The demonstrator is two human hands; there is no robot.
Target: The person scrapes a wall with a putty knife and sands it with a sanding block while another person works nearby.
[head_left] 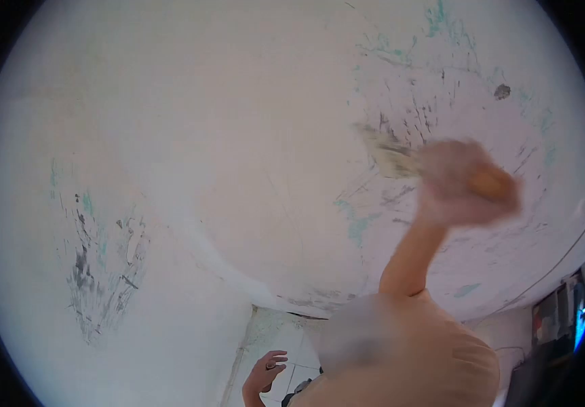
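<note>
My right hand (452,180), smeared by motion, is closed around the orange handle of a scraper (393,157). The scraper's wide, pale, dirty-looking blade points left and overlaps a scratched area of the wall (292,122). Dark gouges and turquoise streaks of older paint show around that blade. Low in the view, my left hand (267,370) hangs away from the wall over the tiles, fingers loosely bent and apart, with nothing in it. A ring is on one of its fingers.
Another scraped patch (102,264) marks the wall at the left. A small dark hole (502,91) sits at upper right. White floor tiles (292,339) show below the wall's foot. A thin cable (553,268) and dark objects (553,319) are at the right edge.
</note>
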